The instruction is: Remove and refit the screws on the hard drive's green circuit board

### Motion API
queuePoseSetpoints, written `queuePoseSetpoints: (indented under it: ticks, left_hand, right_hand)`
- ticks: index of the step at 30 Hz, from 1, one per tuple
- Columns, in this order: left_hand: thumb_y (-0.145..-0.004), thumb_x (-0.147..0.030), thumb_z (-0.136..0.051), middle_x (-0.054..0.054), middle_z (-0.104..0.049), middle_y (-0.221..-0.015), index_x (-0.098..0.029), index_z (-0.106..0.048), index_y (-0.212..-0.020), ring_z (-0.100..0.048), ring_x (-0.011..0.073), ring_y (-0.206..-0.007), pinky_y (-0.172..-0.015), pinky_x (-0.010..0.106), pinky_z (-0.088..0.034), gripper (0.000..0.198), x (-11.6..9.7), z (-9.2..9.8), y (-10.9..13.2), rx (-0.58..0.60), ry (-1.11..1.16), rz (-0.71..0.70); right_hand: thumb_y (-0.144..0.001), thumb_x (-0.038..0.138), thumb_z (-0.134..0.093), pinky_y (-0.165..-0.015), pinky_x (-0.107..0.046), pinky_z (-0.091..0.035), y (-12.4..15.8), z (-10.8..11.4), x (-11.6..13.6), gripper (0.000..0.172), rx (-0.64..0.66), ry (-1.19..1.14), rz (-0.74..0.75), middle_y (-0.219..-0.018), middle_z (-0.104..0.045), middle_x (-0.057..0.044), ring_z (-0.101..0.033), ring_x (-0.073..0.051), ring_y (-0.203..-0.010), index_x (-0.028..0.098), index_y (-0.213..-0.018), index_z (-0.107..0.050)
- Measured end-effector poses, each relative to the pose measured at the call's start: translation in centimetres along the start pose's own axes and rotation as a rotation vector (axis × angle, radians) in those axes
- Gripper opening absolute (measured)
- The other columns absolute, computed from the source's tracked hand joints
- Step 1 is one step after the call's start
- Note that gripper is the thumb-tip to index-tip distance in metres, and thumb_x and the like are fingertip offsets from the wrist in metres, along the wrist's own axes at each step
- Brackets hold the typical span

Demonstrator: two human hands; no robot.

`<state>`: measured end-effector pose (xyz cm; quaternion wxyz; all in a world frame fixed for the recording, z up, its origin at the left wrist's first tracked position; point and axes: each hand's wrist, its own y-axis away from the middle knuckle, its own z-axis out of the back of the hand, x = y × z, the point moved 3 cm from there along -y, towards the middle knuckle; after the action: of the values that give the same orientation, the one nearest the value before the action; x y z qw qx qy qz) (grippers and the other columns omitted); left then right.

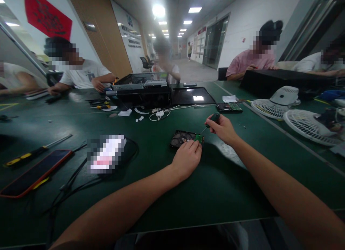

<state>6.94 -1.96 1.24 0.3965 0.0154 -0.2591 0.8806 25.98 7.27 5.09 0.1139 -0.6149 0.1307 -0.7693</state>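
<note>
A hard drive [179, 138] lies on the green tabletop with its green circuit board [199, 138] at the right end. My left hand [188, 156] is on its near side, fingers pressed together against the drive and covering part of it. In my right hand [221, 127] is a screwdriver [215, 117] with a dark green handle, gripped between thumb and fingers. Its thin shaft slants down to the left, toward the circuit board. Whether the tip touches a screw is too small to tell.
Left lie a yellow-and-black screwdriver [25, 156], an orange-edged phone [36, 172] and black cables [71, 180]. An opened computer case [142, 95], a white cable [160, 114] and another drive [229, 107] are farther back. White fan parts [269, 108] stand right. Several people sit around the table.
</note>
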Motion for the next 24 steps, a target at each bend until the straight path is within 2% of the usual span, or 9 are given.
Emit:
queuePoseSetpoints:
  ticks: [10,24]
  left_hand:
    - [-0.107,-0.011,-0.048,0.017,-0.067,-0.135,-0.007,-0.063,-0.134,-0.063,0.0263,-0.122,-0.099,0.038,-0.053,0.032,-0.1,-0.06,-0.09,0.016,0.001,0.012]
    - [-0.107,-0.012,-0.048,0.017,-0.067,-0.136,-0.007,-0.062,-0.136,-0.063,0.0271,-0.122,-0.099,0.04,-0.054,0.032,-0.06,0.0,-0.17,0.036,0.004,0.009]
  right_hand:
    - [-0.088,0.042,-0.074,-0.047,-0.025,-0.04,0.11,-0.19,0.09,0.025,0.001,0.01,0.002,-0.069,-0.064,0.0,-0.052,-0.011,-0.053,0.02,-0.092,-0.063]
    - [-0.088,0.045,-0.074,-0.048,-0.027,-0.043,0.02,-0.09,-0.07,0.027,0.005,0.053,0.039,-0.084,-0.072,-0.005,-0.054,-0.011,-0.055,0.02,-0.096,-0.064]
